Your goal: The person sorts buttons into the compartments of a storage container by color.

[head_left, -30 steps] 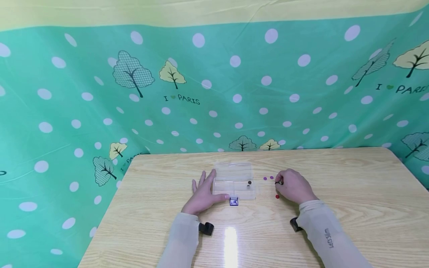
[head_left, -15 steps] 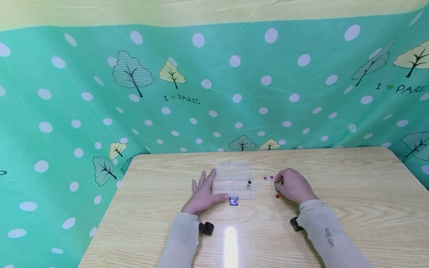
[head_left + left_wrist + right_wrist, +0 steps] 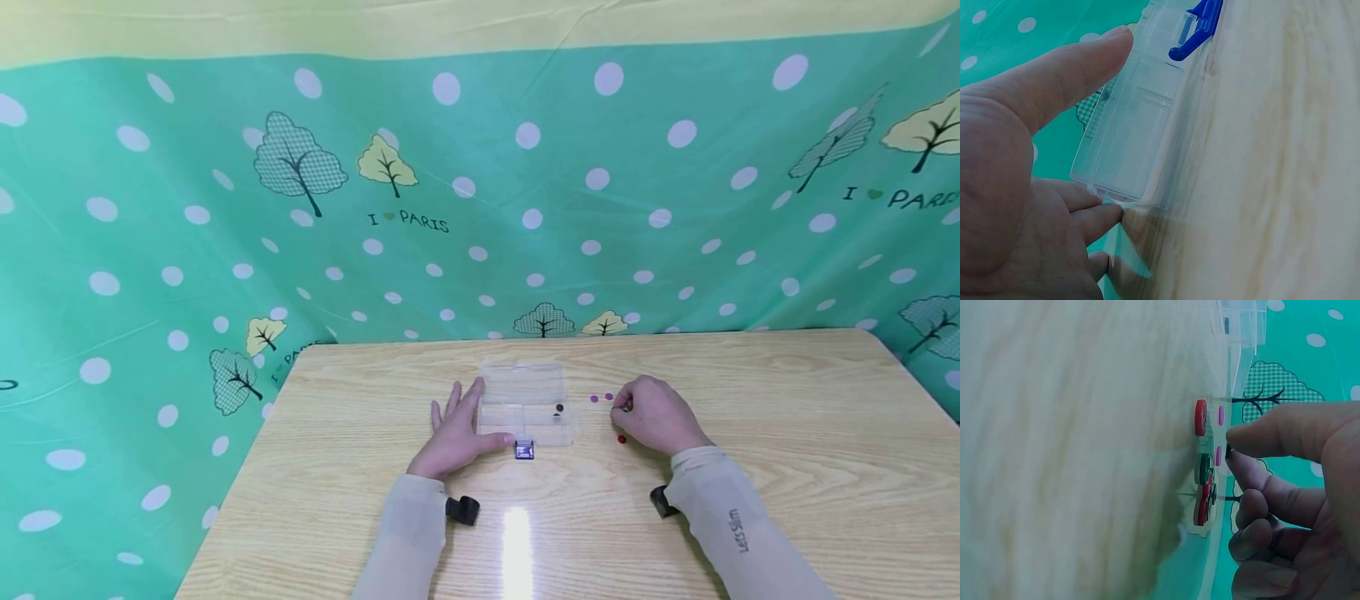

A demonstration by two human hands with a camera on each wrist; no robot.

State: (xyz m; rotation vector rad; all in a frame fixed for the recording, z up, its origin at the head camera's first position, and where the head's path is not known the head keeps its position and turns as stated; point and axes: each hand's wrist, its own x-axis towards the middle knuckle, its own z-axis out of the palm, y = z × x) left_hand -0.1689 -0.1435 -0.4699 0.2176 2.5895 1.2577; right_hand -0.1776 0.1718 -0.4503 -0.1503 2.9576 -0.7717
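Note:
A clear plastic compartment box (image 3: 522,383) lies with its lid open toward the back, a blue latch (image 3: 524,451) on its front. Around its left side spreads my left hand (image 3: 453,433), thumb straight along the front near the latch and fingertips against the left edge. Inside the right compartment sits a dark button (image 3: 559,408). Right of the box, my right hand (image 3: 656,414) pinches a small dark button (image 3: 1229,452) between thumb and forefinger, just over the table. Two purple buttons (image 3: 595,399) and a red button (image 3: 622,439) lie nearby.
In the right wrist view a green button (image 3: 1204,469) and further red ones (image 3: 1200,506) stand close together, hidden under the hand from above. The wooden table (image 3: 810,467) ends at a green dotted curtain (image 3: 480,225) behind.
The right hand has shifted slightly left toward the box, its pinch kept on the dark button. The left hand and the box have stayed where they were.

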